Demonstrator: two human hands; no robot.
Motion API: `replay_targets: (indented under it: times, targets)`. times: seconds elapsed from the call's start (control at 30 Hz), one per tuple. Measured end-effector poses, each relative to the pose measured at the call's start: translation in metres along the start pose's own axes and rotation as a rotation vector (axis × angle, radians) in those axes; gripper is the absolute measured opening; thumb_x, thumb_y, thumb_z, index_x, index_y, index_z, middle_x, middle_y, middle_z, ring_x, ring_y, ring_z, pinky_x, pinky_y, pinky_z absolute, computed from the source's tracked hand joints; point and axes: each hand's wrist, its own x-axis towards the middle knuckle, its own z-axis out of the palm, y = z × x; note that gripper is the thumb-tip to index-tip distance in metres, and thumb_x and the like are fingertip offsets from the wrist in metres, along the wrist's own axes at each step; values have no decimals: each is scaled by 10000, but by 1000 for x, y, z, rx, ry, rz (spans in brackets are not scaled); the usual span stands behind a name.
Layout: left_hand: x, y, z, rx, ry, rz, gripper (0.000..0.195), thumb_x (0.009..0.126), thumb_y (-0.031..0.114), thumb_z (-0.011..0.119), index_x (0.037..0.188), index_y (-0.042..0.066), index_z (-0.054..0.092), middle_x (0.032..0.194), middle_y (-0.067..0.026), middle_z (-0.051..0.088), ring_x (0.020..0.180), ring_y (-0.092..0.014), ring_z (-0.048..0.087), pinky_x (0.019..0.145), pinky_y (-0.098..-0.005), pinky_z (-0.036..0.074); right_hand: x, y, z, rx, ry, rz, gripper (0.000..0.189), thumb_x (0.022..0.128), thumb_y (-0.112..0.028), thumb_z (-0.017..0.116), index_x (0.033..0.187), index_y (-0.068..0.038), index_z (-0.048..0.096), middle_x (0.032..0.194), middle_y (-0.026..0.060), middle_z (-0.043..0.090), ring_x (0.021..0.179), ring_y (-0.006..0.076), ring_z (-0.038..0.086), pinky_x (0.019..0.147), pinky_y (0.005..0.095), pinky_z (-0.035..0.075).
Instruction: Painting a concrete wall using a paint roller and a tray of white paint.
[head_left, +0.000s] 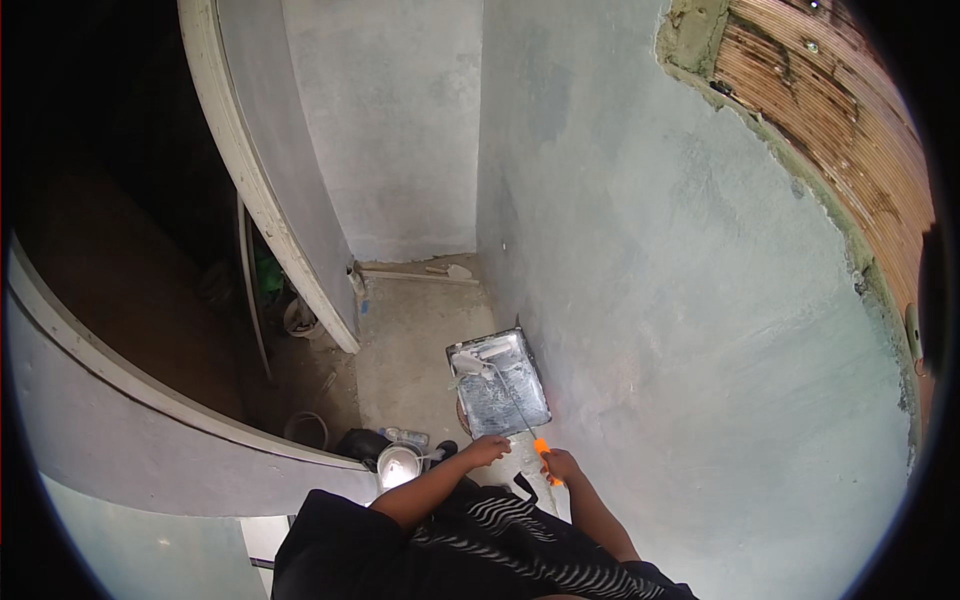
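Note:
My right hand (559, 466) is closed around the orange handle (541, 448) of a paint roller. Its thin metal rod (514, 397) runs forward over a black paint tray (536, 382) smeared with white. At the tray's far end lies the white roller sleeve (495, 350), beside a lump of whitish paint or filler (469, 364). My left hand (489, 451) has its fingers curled by the tray's near edge; whether it grips anything is hard to make out. Under the tray's left side shows part of a round brown object (463, 416).
Close on the right rises a grey plastered wall (637, 262). A white bucket (399, 466), a clear plastic bottle (405, 436) and a black bag (361, 448) stand at the left. A white door frame (281, 225) borders a dark opening. A trowel-like tool (459, 271) lies by the back wall.

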Motion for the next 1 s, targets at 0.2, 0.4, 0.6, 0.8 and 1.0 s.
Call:
replay_targets:
  times: [0.2,0.4,0.6,0.8,1.0]
  targets:
    - [0,-3,-1,5,18,19,460,922,313,478,1322,86,465,1201,-23,606,1073,-206,573,835,-366,480,-15,21,2,-7,-12,1,317,926,-329,464,1056,-53,550,689,85,589,469,169,533,427,332,463]
    - [3,-11,-1,-43,20,3,458,917,312,482,1315,85,473,1195,-26,609,1059,-199,577,820,-362,485,-32,72,5,9,-61,-37,329,924,-342,473,1043,-42,538,651,90,567,427,177,535,385,336,468]
    - [11,-8,5,-84,60,82,469,852,313,565,1240,52,533,1036,-51,630,923,-187,609,661,-315,470,-10,26,-4,14,-52,15,325,925,-344,458,1034,-48,534,681,90,562,444,175,510,403,337,448]
    - [6,0,0,-8,21,62,460,912,309,490,1301,65,479,1169,-29,619,1019,-185,588,773,-331,482,-1,-6,-7,39,-32,-6,308,898,-334,496,954,-33,523,675,114,563,429,189,508,392,357,455]
    - [-6,-5,-6,-76,68,10,443,920,294,475,1302,69,475,1187,-33,607,1025,-185,573,799,-354,471,-19,44,3,109,-86,53,292,929,-353,470,1052,-98,545,651,49,528,448,147,480,407,313,411]
